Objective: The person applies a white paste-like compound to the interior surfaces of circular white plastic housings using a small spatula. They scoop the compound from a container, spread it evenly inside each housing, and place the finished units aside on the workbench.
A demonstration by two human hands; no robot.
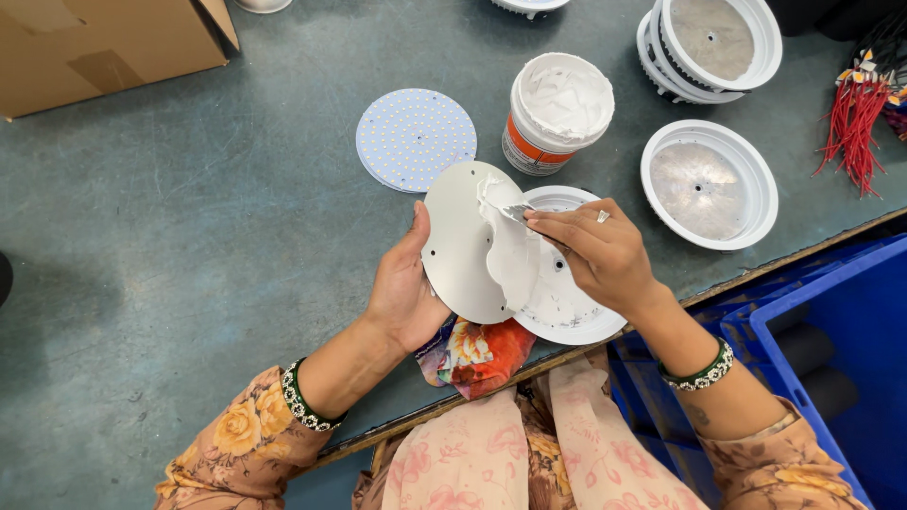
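Note:
My left hand [404, 288] holds a round metal disc [460, 241] tilted up by its left edge. White paste [508, 250] covers the disc's right part. My right hand [597, 250] grips a small flat spreader [515, 212], its tip in the paste near the disc's top. Under the disc lies a white round lamp housing [576, 321], partly hidden. An open tub of white paste [557, 111] stands just behind my hands.
A round board dotted with small lights [415, 139] lies left of the tub. More white housings [709, 184], [713, 42] sit at the right, beside a bundle of red wires [853, 118]. Cardboard box [104, 42] at far left; blue crate [841, 321] below the table edge.

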